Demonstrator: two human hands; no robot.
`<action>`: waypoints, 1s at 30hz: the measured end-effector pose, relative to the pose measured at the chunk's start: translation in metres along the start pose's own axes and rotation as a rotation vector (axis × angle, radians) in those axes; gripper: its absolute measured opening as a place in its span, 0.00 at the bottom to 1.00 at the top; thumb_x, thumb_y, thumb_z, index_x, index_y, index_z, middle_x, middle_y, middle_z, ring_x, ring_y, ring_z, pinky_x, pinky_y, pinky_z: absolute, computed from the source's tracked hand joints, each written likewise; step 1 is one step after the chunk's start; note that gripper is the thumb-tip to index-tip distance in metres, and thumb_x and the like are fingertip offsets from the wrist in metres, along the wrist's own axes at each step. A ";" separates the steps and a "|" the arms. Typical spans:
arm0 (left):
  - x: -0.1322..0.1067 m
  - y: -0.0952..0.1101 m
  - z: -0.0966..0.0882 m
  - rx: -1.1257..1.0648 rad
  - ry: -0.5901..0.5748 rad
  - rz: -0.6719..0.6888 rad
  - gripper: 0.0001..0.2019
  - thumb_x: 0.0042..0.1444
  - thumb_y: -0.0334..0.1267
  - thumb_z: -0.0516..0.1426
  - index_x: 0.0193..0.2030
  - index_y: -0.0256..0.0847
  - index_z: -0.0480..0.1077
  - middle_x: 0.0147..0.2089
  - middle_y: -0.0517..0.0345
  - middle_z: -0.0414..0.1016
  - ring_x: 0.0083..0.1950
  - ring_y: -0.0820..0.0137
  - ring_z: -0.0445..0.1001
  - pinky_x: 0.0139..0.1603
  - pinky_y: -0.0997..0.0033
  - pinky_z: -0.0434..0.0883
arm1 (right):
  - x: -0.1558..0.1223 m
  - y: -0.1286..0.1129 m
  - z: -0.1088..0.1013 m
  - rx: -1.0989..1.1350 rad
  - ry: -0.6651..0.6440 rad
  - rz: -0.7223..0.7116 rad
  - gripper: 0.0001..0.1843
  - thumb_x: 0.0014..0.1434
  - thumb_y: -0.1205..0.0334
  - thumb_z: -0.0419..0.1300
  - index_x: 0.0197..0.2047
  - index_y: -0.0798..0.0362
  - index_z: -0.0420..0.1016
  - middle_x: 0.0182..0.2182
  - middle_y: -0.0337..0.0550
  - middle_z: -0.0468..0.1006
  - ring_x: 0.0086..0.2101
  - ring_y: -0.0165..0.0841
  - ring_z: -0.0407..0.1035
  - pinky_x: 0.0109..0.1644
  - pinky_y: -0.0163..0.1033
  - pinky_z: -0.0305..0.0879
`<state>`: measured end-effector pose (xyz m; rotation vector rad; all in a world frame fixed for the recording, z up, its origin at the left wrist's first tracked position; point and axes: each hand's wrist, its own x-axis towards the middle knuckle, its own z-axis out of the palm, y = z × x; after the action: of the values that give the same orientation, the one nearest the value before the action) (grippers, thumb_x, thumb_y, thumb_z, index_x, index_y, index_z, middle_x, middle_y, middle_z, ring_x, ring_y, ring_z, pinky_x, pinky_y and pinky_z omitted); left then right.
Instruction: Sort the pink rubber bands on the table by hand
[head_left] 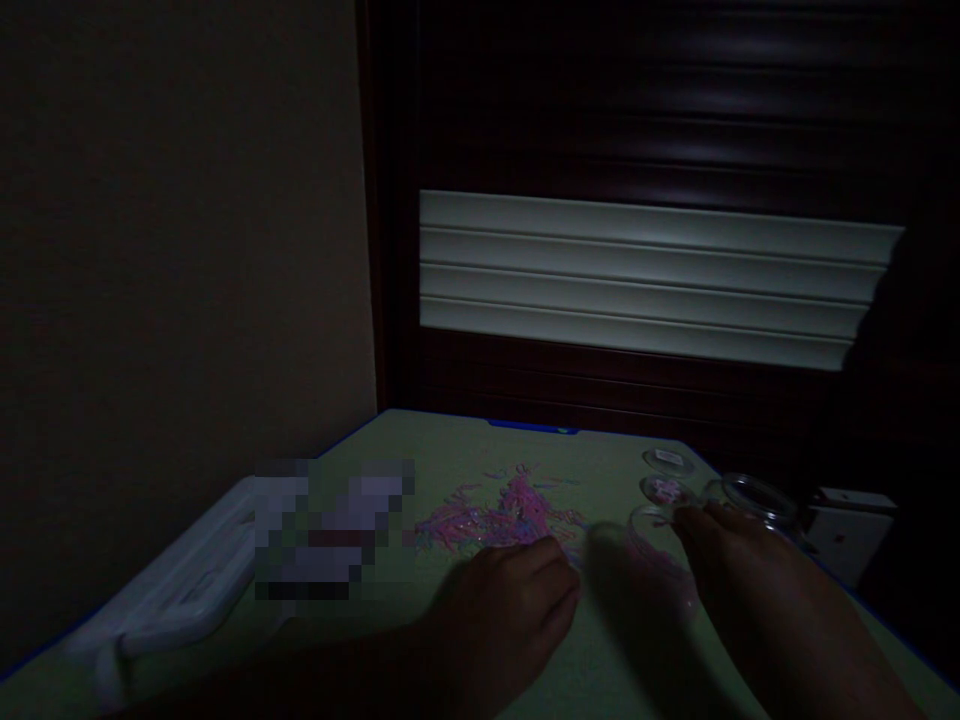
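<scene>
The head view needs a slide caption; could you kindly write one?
In dim light, left hand near mostly pink pieces on a green tabletop, right hand at a clear container.

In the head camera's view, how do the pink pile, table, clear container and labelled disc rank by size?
Largest to smallest:
1. Table
2. Pink pile
3. Clear container
4. Labelled disc; it lies farther off, so its true size is unsure.

Dim; faint sheen on dark slats (675, 150); soft shadows across tabletop (450, 440).
</scene>
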<state>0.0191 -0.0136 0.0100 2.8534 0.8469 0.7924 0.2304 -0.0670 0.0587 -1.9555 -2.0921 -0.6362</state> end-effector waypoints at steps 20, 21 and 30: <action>0.001 0.000 -0.003 0.001 -0.015 0.015 0.06 0.60 0.30 0.48 0.36 0.40 0.65 0.35 0.59 0.67 0.35 0.72 0.67 0.36 0.75 0.65 | -0.001 0.004 0.015 -0.016 0.053 -0.078 0.20 0.50 0.80 0.46 0.38 0.56 0.74 0.39 0.54 0.75 0.38 0.41 0.70 0.42 0.47 0.64; 0.001 0.001 -0.003 0.001 -0.012 0.017 0.06 0.60 0.30 0.48 0.36 0.40 0.65 0.35 0.59 0.67 0.35 0.72 0.67 0.36 0.75 0.65 | 0.000 0.004 0.013 -0.008 0.045 -0.071 0.20 0.51 0.80 0.46 0.39 0.56 0.74 0.39 0.54 0.75 0.38 0.40 0.71 0.42 0.47 0.64; 0.001 0.001 -0.002 -0.002 -0.032 0.026 0.06 0.60 0.30 0.48 0.36 0.39 0.65 0.35 0.59 0.67 0.35 0.72 0.67 0.35 0.74 0.65 | 0.003 -0.002 0.002 0.018 -0.003 -0.040 0.19 0.54 0.78 0.46 0.41 0.56 0.74 0.37 0.53 0.75 0.35 0.40 0.71 0.36 0.44 0.66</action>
<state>0.0196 -0.0143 0.0127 2.8733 0.8064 0.7477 0.2284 -0.0636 0.0575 -1.9106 -2.1359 -0.6208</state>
